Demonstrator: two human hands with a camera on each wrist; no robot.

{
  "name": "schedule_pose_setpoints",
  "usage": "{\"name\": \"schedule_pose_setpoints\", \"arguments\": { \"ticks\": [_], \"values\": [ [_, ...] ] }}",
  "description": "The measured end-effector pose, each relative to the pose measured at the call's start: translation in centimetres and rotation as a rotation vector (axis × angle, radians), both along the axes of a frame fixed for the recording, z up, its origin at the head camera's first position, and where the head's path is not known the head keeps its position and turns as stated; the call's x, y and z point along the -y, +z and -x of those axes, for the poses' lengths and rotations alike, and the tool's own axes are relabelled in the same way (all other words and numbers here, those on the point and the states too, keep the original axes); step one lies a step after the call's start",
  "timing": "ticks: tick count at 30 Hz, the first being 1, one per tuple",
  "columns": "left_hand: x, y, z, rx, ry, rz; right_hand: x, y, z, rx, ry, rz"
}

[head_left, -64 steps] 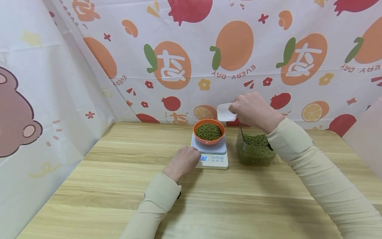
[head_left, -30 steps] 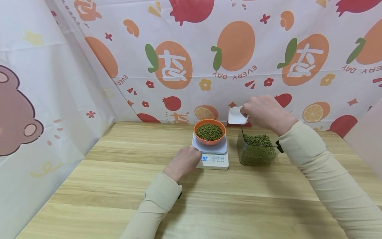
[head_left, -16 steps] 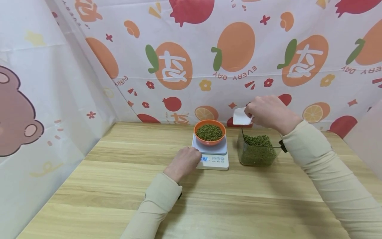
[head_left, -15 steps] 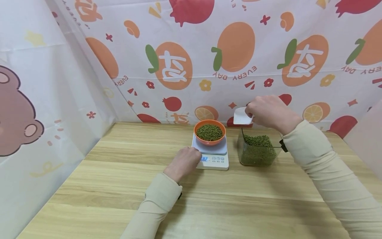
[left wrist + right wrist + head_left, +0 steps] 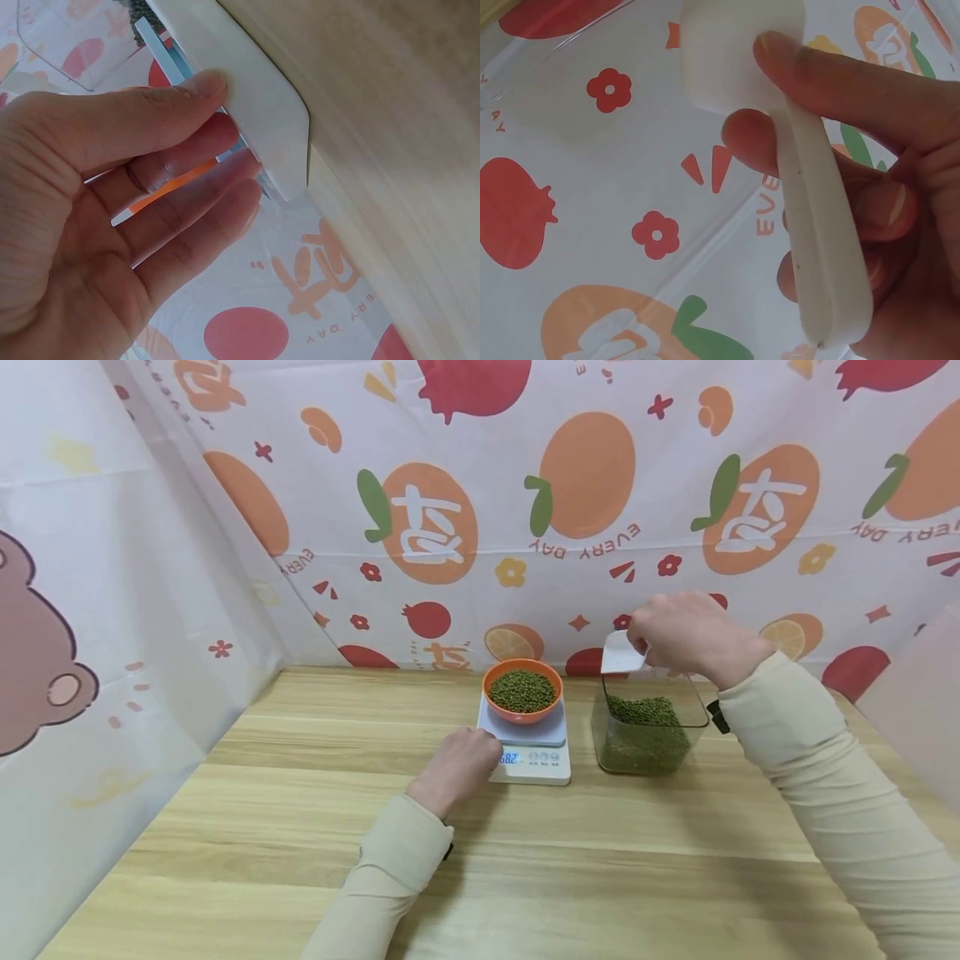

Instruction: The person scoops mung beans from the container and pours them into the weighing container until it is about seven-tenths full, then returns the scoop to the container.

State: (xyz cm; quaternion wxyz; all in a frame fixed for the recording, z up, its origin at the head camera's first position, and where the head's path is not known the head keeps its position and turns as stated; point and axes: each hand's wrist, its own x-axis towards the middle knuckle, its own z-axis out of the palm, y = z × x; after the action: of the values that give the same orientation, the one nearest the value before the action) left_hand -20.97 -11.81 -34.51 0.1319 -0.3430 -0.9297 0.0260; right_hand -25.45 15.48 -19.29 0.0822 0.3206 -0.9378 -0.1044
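In the head view my right hand point(image 5: 686, 631) holds a white scoop point(image 5: 622, 653) by its handle, above the back left of a clear square tub point(image 5: 645, 758) part filled with mung beans point(image 5: 647, 712). The right wrist view shows thumb and fingers around the scoop handle point(image 5: 821, 247). My left hand point(image 5: 457, 768) is at the left front of a white kitchen scale point(image 5: 557, 774); in the left wrist view thumb and fingertips meet the scale's edge point(image 5: 262, 112). An orange bowl point(image 5: 522, 718) of mung beans sits on the scale, whose display reads 68.2, its left end partly covered.
A wooden table point(image 5: 480, 877) bears everything. Behind it hangs a fruit-printed cloth point(image 5: 480, 510), close to the tub and scale. Another cloth with a bear print point(image 5: 37, 652) hangs along the left side.
My right hand has carried the scoop rightward from beside the bowl to above the tub's left back. The left hand stays at the scale, and the display still reads 68.2.
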Motion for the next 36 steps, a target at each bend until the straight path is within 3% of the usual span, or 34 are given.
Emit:
{"name": "schedule_pose_setpoints", "arguments": {
  "ticks": [36],
  "values": [
    [0.03, 0.04, -0.14, -0.016, -0.015, -0.015, -0.68, -0.07, -0.43, 0.219, -0.128, -0.033]
  ]
}}
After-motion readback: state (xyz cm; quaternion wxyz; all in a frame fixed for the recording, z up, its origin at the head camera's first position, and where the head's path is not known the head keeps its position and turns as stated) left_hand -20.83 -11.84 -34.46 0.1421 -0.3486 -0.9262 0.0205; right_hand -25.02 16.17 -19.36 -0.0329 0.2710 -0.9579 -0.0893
